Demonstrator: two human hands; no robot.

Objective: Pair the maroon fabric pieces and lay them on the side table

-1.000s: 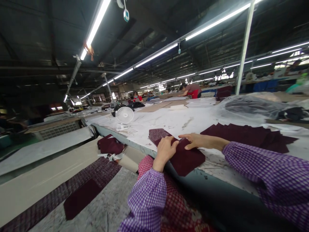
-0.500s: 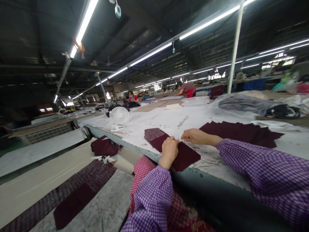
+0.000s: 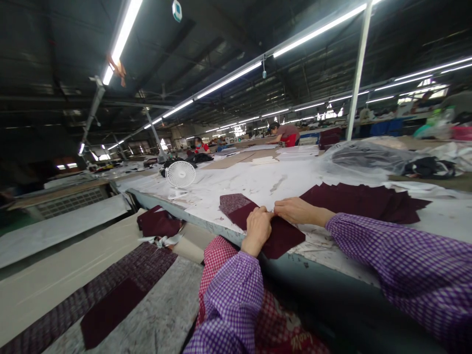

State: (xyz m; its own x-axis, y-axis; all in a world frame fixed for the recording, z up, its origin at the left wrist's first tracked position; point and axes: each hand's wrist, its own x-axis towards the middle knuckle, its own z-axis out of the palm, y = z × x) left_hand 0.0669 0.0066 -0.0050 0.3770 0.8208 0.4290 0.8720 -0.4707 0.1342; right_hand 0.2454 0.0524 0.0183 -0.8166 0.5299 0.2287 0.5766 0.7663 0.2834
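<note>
A dark maroon fabric piece with pointed ends (image 3: 283, 238) lies along the near edge of the white-covered table, its far end showing a speckled underside or layer (image 3: 232, 202). My left hand (image 3: 257, 228) is closed on the middle of this piece, fingers bent and pressed together at its far edge. Fingertip to fingertip with it, my right hand (image 3: 298, 210) is closed in a pinch at the same edge; what lies between its fingertips is too small to make out. Just beyond my right wrist, a fanned stack of maroon fabric pieces (image 3: 365, 201) rests on the table.
A small white fan (image 3: 180, 174) stands on the table (image 3: 250, 179) at the left. To my lower left, a lower surface bears speckled cloth (image 3: 151, 265), a maroon piece (image 3: 110, 309) and a maroon bundle (image 3: 158, 222). Clear plastic (image 3: 365, 157) lies at right. Co-workers are farther back.
My right hand has moved left and slightly down, closing the small gap to my left fingertips. My left hand stays on the fabric piece. The view has shifted slightly.
</note>
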